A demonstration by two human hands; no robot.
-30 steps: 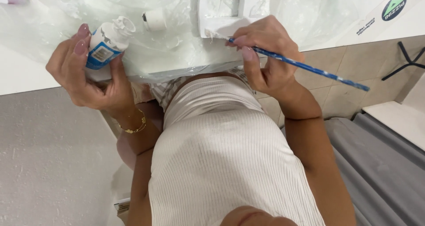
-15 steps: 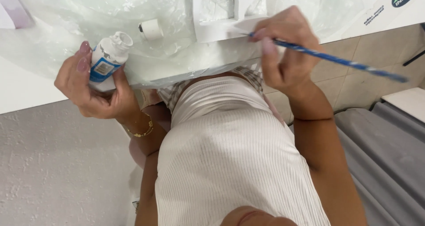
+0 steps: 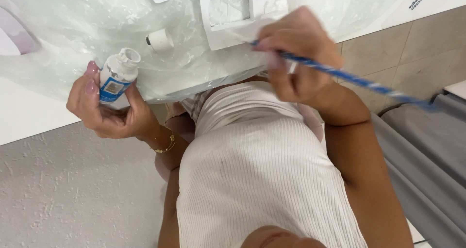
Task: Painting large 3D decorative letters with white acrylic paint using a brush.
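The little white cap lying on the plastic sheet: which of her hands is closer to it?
Left. The left hand, holding the open white bottle, sits just below and left of the white cap. The right hand, gripping the blue paintbrush, is farther off to the cap's right.

place: home craft corner | plastic-covered white table (image 3: 29, 126); tiled floor (image 3: 388, 49)

crinkled, glossy clear plastic sheet (image 3: 63, 58) over smooth white table (image 3: 29, 122). small white plastic bottle (image 3: 116, 78) with glossy blue label, thin blue brush handle (image 3: 349, 78) with pale speckles. rough matt plaster wall (image 3: 73, 194), ribbed white cloth top (image 3: 252, 180).
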